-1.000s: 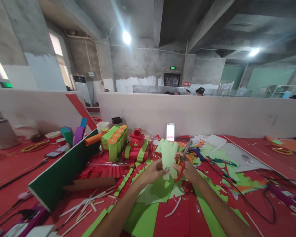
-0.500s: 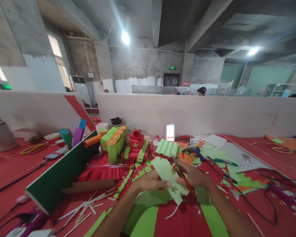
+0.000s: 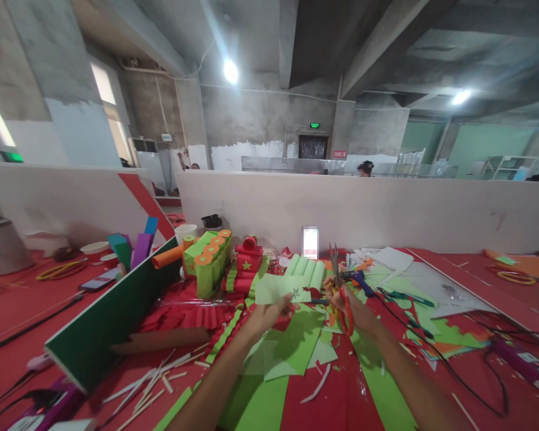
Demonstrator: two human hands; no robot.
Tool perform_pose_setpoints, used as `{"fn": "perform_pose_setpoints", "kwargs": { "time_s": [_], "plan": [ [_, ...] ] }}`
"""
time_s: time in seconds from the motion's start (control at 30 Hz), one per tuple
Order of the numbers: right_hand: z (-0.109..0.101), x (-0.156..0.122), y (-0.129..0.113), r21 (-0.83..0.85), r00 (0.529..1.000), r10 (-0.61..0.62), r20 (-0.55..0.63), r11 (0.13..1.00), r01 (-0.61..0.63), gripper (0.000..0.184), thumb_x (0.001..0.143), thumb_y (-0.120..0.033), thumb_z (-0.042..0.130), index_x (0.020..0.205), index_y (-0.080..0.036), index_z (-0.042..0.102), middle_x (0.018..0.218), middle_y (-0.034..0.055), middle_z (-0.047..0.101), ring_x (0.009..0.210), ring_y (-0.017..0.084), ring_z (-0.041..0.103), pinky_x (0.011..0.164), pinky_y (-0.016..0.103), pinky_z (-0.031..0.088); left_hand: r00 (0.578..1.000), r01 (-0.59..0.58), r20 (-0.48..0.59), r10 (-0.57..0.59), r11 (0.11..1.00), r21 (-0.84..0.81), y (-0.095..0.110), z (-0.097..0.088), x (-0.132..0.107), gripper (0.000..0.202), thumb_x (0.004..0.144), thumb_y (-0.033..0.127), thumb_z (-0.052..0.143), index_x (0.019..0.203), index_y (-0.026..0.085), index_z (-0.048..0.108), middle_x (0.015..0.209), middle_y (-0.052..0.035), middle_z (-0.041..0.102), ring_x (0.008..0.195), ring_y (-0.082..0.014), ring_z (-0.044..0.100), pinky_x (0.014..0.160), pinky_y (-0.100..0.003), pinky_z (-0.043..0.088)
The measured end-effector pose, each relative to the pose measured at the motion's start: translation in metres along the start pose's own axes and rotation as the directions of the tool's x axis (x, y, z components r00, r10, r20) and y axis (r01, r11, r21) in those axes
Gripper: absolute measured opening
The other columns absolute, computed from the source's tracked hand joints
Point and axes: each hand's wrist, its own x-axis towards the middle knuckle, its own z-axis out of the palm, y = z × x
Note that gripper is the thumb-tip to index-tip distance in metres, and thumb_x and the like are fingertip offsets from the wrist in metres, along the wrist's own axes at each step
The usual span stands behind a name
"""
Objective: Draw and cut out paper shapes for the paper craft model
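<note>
My left hand (image 3: 276,312) pinches a pale green paper piece (image 3: 272,288) by its lower edge; a small star is drawn near its right end. In my right hand (image 3: 348,305) is a pair of scissors (image 3: 335,266), with red and yellow handles and blades pointing up, slightly apart. The blades stand to the right of the paper, not touching it. Beneath my hands lie green paper sheets (image 3: 296,350) and small offcuts. Just behind the held paper are pale green paper rolls (image 3: 313,274) lying side by side.
Green and orange paper cylinders (image 3: 206,272) and a red paper model (image 3: 247,272) stand at centre left. A dark green board (image 3: 112,317) leans on the left. To the right lie a blue glue gun (image 3: 363,282), its cable, paper scraps and a purple power strip (image 3: 523,359). A white partition (image 3: 363,209) stands behind.
My left hand has raised and turned the green paper to lie sideways. My right hand has moved slightly right, bringing the scissors away from the paper, blades now upward.
</note>
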Motion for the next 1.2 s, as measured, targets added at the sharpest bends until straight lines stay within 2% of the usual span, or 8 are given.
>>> {"fn": "perform_pose_setpoints", "kwargs": {
  "time_s": [0.07, 0.2, 0.4, 0.53, 0.7, 0.83, 0.93, 1.2],
  "plan": [
    [0.002, 0.000, -0.002, -0.014, 1.000, 0.014, 0.024, 1.000, -0.014, 0.057, 0.084, -0.075, 0.043, 0.104, -0.023, 0.056, 0.070, -0.0039, 0.040, 0.055, 0.012, 0.035, 0.052, 0.025, 0.035, 0.997, -0.010, -0.076, 0.005, 0.998, -0.061, -0.005, -0.001, 0.005, 0.034, 0.077, 0.051, 0.065, 0.064, 0.020, 0.069, 0.069, -0.0040, 0.071, 0.075, -0.0216, 0.065, 0.081, -0.031, 0.050],
    [0.013, 0.002, -0.007, -0.073, 0.994, 0.054, 0.095, 0.996, -0.047, 0.068, 0.080, -0.082, 0.035, 0.103, -0.022, 0.057, 0.059, -0.0031, 0.047, 0.048, 0.013, 0.039, 0.048, 0.026, 0.035, 0.989, -0.078, -0.143, 0.048, 0.974, -0.215, -0.011, -0.002, 0.013, 0.030, 0.074, 0.044, 0.071, 0.085, 0.016, 0.071, 0.087, -0.0080, 0.074, 0.089, -0.0253, 0.068, 0.090, -0.036, 0.050],
    [0.022, 0.000, -0.014, -0.287, 0.982, 0.155, 0.109, 0.951, -0.118, 0.062, 0.086, -0.073, 0.042, 0.104, -0.016, 0.060, 0.051, -0.0021, 0.057, 0.042, 0.011, 0.044, 0.044, 0.022, 0.034, 0.956, -0.041, -0.286, -0.062, 0.939, -0.341, -0.008, -0.006, 0.016, 0.034, 0.072, 0.043, 0.075, 0.090, 0.014, 0.072, 0.092, -0.0095, 0.074, 0.091, -0.0251, 0.069, 0.096, -0.038, 0.049],
    [0.025, -0.003, -0.016, -0.341, 0.969, 0.206, 0.139, 0.928, -0.148, 0.058, 0.091, -0.067, 0.040, 0.109, -0.015, 0.060, 0.057, -0.0010, 0.061, 0.040, 0.009, 0.047, 0.042, 0.019, 0.037, 0.950, -0.109, -0.312, -0.029, 0.903, -0.416, -0.007, -0.004, 0.022, 0.041, 0.068, 0.050, 0.076, 0.084, 0.012, 0.072, 0.084, -0.0094, 0.073, 0.083, -0.0233, 0.068, 0.092, -0.039, 0.052],
    [0.031, -0.007, -0.024, -0.375, 0.961, 0.215, 0.176, 0.917, -0.136, 0.054, 0.090, -0.066, 0.044, 0.102, -0.016, 0.061, 0.064, -0.0018, 0.055, 0.044, 0.010, 0.055, 0.041, 0.019, 0.043, 0.961, -0.143, -0.275, 0.032, 0.908, -0.395, -0.007, -0.002, 0.021, 0.044, 0.069, 0.056, 0.073, 0.075, 0.013, 0.072, 0.079, -0.0082, 0.071, 0.079, -0.0219, 0.066, 0.090, -0.038, 0.053],
    [0.040, -0.009, -0.030, -0.367, 0.965, 0.185, 0.186, 0.924, -0.107, 0.047, 0.093, -0.061, 0.044, 0.099, -0.017, 0.060, 0.063, -0.0025, 0.054, 0.043, 0.010, 0.054, 0.043, 0.020, 0.045, 0.963, -0.156, -0.265, 0.058, 0.918, -0.366, -0.004, 0.000, 0.017, 0.043, 0.072, 0.056, 0.069, 0.079, 0.013, 0.073, 0.083, -0.0083, 0.072, 0.083, -0.0225, 0.065, 0.092, -0.038, 0.051],
    [0.046, -0.008, -0.024, -0.361, 0.968, 0.174, 0.181, 0.927, -0.099, 0.046, 0.093, -0.061, 0.044, 0.097, -0.017, 0.059, 0.060, -0.0037, 0.052, 0.040, 0.010, 0.054, 0.040, 0.019, 0.044, 0.968, -0.151, -0.239, 0.069, 0.927, -0.344, -0.003, 0.000, 0.015, 0.043, 0.074, 0.056, 0.065, 0.081, 0.014, 0.073, 0.086, -0.0081, 0.072, 0.087, -0.0228, 0.065, 0.094, -0.037, 0.049],
    [0.053, -0.007, -0.008, -0.322, 0.981, 0.148, 0.123, 0.941, -0.101, 0.044, 0.094, -0.060, 0.042, 0.091, -0.018, 0.057, 0.057, -0.0046, 0.051, 0.037, 0.009, 0.053, 0.037, 0.018, 0.043, 0.980, -0.101, -0.177, 0.087, 0.993, -0.068, -0.002, -0.002, 0.013, 0.044, 0.079, 0.059, 0.053, 0.072, 0.019, 0.068, 0.081, -0.0047, 0.071, 0.085, -0.0221, 0.064, 0.090, -0.032, 0.047]
  ]
}}
